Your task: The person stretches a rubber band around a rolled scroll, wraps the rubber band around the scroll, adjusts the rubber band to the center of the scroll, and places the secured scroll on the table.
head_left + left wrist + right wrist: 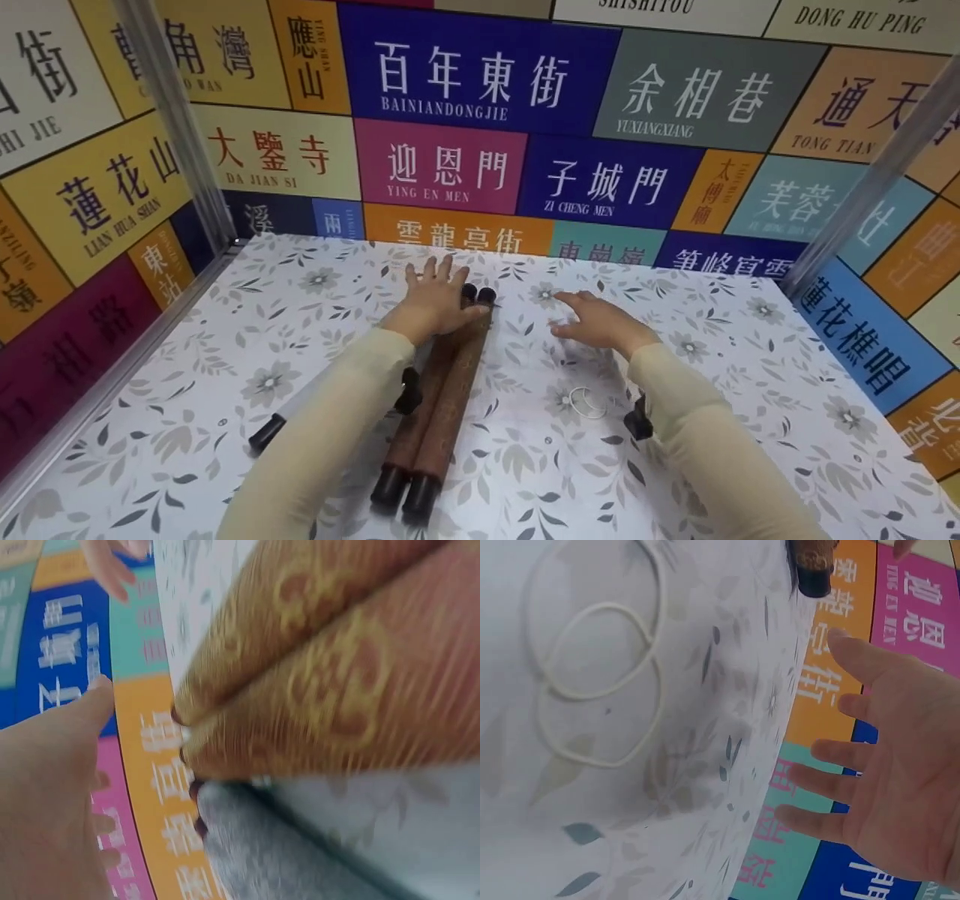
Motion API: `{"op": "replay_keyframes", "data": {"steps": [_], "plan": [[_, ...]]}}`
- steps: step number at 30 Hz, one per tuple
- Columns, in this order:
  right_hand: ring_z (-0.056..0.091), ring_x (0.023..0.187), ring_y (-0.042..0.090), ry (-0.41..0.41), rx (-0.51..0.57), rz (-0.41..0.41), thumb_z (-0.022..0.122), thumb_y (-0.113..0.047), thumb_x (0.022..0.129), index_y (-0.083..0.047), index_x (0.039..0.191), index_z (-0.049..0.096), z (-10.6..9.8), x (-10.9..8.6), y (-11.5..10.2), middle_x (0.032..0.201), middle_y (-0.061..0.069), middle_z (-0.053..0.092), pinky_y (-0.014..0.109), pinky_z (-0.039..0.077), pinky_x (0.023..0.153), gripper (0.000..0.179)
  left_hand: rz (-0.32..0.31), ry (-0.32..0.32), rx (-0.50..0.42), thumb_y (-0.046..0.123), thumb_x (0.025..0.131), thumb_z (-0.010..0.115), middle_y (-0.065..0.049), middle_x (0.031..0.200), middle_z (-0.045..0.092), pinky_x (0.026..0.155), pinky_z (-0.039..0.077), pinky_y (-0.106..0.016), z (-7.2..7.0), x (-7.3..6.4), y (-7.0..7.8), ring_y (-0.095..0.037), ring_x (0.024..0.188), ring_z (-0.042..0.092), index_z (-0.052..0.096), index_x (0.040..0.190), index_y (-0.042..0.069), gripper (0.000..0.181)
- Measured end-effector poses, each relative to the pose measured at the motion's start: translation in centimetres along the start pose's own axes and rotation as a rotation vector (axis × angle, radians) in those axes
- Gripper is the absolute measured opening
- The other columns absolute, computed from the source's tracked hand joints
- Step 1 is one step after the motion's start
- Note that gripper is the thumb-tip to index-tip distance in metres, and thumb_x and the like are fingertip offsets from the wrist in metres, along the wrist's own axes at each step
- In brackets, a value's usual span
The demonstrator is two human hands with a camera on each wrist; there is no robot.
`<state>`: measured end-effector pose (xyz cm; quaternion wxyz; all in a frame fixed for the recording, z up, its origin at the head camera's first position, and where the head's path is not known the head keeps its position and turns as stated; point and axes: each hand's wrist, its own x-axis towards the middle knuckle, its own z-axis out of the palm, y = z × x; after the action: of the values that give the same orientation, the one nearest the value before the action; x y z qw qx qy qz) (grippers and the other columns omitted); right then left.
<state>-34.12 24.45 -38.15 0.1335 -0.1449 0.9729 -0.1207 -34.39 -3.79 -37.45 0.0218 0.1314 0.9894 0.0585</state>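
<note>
Two brown scrolls (442, 405) with black end knobs lie side by side on the table, running away from me; the left wrist view shows gold patterning on their brown rolls (330, 682). My left hand (429, 301) is spread over their far end, its thumb reaching across the rolls. To their left, mostly hidden under my left forearm, is a grey roll (255, 847), one black knob (267, 433) showing. My right hand (600, 321) hovers apart from the scrolls on the right, palm turned inward and fingers extended, holding nothing. Nearer me lies a looped white elastic band (587, 403).
A white cloth (525, 457) printed with grey flowers and leaves covers the table. Colourful panels (480, 75) with Chinese lettering stand along the back and sides. Clear upright corner strips (187, 142) rise at the left and right. Black wrist devices (639, 421) sit on both sleeves.
</note>
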Motion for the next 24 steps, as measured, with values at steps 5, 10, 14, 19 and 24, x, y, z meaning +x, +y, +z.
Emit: {"op": "replay_keyframes", "data": {"steps": [5,10,14,19,24], "plan": [[0.039,0.142,0.043,-0.036,-0.032,-0.097,0.062,-0.034,0.096,-0.014,0.150,0.041,1.3,-1.9,-0.4,0.154,0.022,0.041,0.060,0.030,0.117,0.062,0.055,0.046,0.057,0.058,0.092,0.056,-0.018,0.161,0.028,0.120,0.015,-0.065,0.4,-1.6,1.7,-0.038,0.151,0.023,0.037,0.151,0.009,0.079],[0.062,0.109,0.035,-0.010,-0.107,-0.214,0.068,-0.020,0.088,-0.006,0.122,0.065,2.6,-3.8,-0.4,0.119,0.016,0.065,0.051,0.049,0.100,0.037,0.131,0.097,0.079,0.054,0.090,0.061,-0.018,0.150,0.044,0.118,0.022,-0.062,1.2,-2.9,3.6,-0.037,0.143,0.036,0.050,0.140,0.007,0.070],[0.060,0.083,0.019,-0.008,-0.122,-0.225,0.073,-0.015,0.079,-0.010,0.093,0.069,3.0,-4.6,-0.4,0.091,0.004,0.065,0.041,0.052,0.082,0.015,0.214,0.113,0.095,0.051,0.090,0.063,-0.015,0.145,0.050,0.120,0.020,-0.062,1.7,-3.7,5.0,-0.035,0.140,0.039,0.056,0.134,0.008,0.062],[0.056,0.069,0.014,-0.018,-0.144,-0.219,0.076,-0.010,0.075,-0.011,0.078,0.067,3.2,-5.0,-0.6,0.076,0.000,0.067,0.033,0.050,0.069,0.009,0.382,0.117,0.098,0.045,0.092,0.062,-0.010,0.130,0.061,0.116,0.030,-0.055,2.1,-4.5,6.4,-0.031,0.127,0.051,0.064,0.126,0.012,0.047],[0.052,0.061,0.013,-0.007,-0.167,-0.217,0.073,-0.006,0.073,-0.011,0.071,0.068,3.4,-5.3,-0.8,0.068,-0.002,0.064,0.029,0.047,0.059,0.007,0.579,0.074,0.092,0.040,0.092,0.064,-0.004,0.123,0.067,0.104,0.046,-0.043,2.3,-5.1,7.4,-0.025,0.116,0.059,0.070,0.120,0.018,0.037]]}}
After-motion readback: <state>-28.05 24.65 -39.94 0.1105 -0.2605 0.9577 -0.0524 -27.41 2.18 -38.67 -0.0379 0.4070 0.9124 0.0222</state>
